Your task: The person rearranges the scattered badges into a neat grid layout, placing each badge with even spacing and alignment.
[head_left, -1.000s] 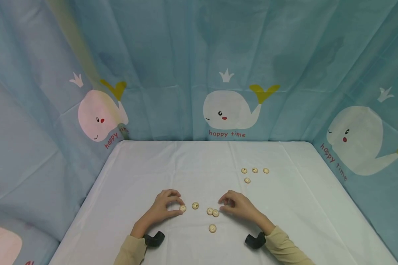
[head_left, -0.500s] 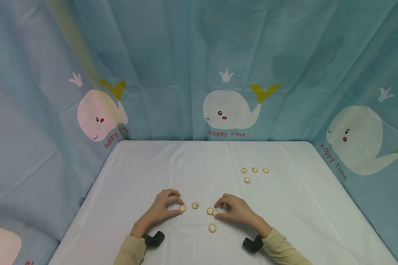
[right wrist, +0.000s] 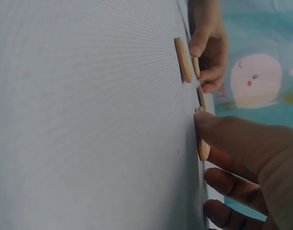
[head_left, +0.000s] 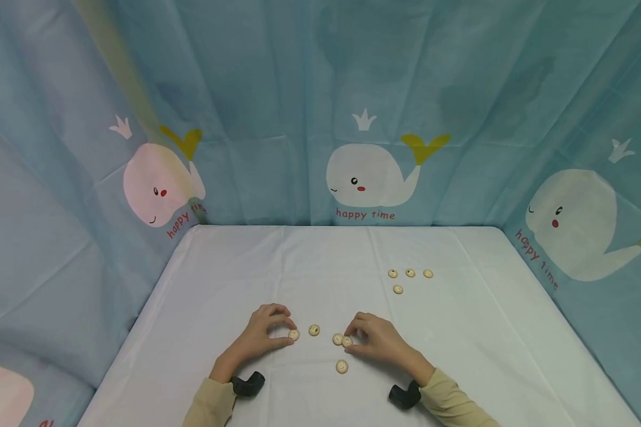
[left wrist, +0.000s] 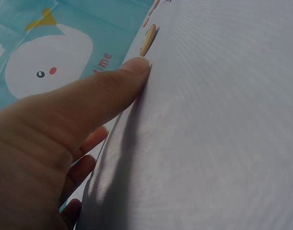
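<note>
One small pale disc, thin and flat (head_left: 347, 341): we found it low over the white tabletop (head_left: 235, 261), pinched at its rim by the thumb and forefinger of the right hand (head_left: 378, 338). Companion disc (head_left: 338, 339): set hard against the first on its left, touching or slightly overlapping, we could not tell which. For so thin a piece, we judged best a light pinch straight across the rim, with the fingertips low and the face kept level; we held that a sideways drag risked nudging the companion. Holed disc (head_left: 314, 330): marked with a dark spot, it lay between the two hands, apart from both. Left-hand disc (head_left: 294, 335): we noted it between the thumb and forefinger of the left hand (head_left: 262, 329), which pinched it by the edges; a steady, gentle hold seemed enough. Near disc (head_left: 342, 366): alone, nearer the wearer. Far group (head_left: 397, 289): four discs, three in a row and one in front, well apart, toward the right. Also entered: two black wrist mounts (head_left: 248, 384), tan sleeves (head_left: 210, 403), and a blue curtain (head_left: 246, 89) printed with whales (head_left: 360, 175).
</note>
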`<state>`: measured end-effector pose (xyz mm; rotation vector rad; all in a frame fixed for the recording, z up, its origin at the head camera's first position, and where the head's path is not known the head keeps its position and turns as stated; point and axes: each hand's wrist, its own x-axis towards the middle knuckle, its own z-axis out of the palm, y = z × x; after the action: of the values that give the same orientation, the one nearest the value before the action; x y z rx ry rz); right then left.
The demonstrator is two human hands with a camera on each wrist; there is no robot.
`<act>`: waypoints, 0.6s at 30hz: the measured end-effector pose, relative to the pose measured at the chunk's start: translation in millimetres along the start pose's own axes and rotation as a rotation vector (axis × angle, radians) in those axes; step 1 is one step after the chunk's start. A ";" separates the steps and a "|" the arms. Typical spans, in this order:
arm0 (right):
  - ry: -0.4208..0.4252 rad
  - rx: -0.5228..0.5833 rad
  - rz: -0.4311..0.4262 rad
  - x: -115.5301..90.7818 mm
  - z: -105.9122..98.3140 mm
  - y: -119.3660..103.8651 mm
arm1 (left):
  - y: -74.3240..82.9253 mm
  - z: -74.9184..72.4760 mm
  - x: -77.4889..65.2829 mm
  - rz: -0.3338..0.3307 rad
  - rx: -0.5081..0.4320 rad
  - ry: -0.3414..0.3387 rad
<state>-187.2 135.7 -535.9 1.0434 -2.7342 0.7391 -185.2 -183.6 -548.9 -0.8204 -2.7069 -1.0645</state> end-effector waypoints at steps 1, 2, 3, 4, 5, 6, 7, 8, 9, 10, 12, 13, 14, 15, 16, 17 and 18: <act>0.000 -0.002 0.001 0.0 0.3 0.3 | -0.2 0.1 0.0 0.001 0.000 0.001; 0.001 -0.002 0.002 0.0 0.5 0.7 | -0.4 0.2 -0.1 0.001 0.002 0.002; 0.001 -0.002 0.004 0.0 0.6 1.0 | -0.5 0.4 -0.1 0.001 0.003 0.002; 0.000 0.000 0.007 -0.1 0.8 1.5 | -0.7 0.4 -0.2 0.000 0.004 0.002; -0.001 0.001 0.011 -0.1 0.8 2.0 | -0.9 0.5 -0.3 0.000 0.004 0.002; -0.002 0.003 0.016 -0.3 0.8 2.5 | -1.0 0.6 -0.3 -0.001 0.004 0.000; -0.003 0.008 0.023 -0.6 0.6 3.0 | -1.2 0.6 -0.4 -0.001 0.004 0.000; -0.004 0.013 0.029 -0.9 0.2 3.5 | -1.4 0.6 -0.3 0.000 0.003 0.000; -0.005 0.019 0.035 -1.2 -0.4 4.0 | -1.6 0.6 -0.3 0.001 0.002 -0.001; -0.008 0.024 0.043 -1.5 -1.0 4.5 | -1.8 0.5 -0.3 0.002 0.000 0.001; -0.009 0.035 0.054 -2.2 -2.8 5.5 | -2.4 0.5 0.0 0.005 -0.002 0.002; -0.011 0.040 0.060 -2.6 -3.7 6.2 | -2.5 0.4 0.0 0.004 -0.001 0.003; -0.014 0.042 0.065 -3.1 -4.5 6.9 | -2.9 0.5 0.1 0.004 -0.002 0.002; -0.016 0.044 0.071 -3.7 -5.2 7.8 | -3.2 0.6 0.1 0.001 -0.002 -0.001; -0.018 0.043 0.075 -4.2 -5.9 8.7 | -3.3 0.7 0.0 -0.002 -0.003 -0.004; -0.017 0.045 0.077 -4.9 -6.6 9.7 | -3.5 0.8 -0.2 -0.006 -0.002 -0.007; -0.017 0.046 0.078 -5.7 -7.0 11.0 | -3.6 1.0 -0.4 -0.010 -0.003 -0.010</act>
<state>-190.5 149.5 -535.8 0.9604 -2.7992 0.8114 -186.7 -185.3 -551.9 -0.8165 -2.7213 -1.0696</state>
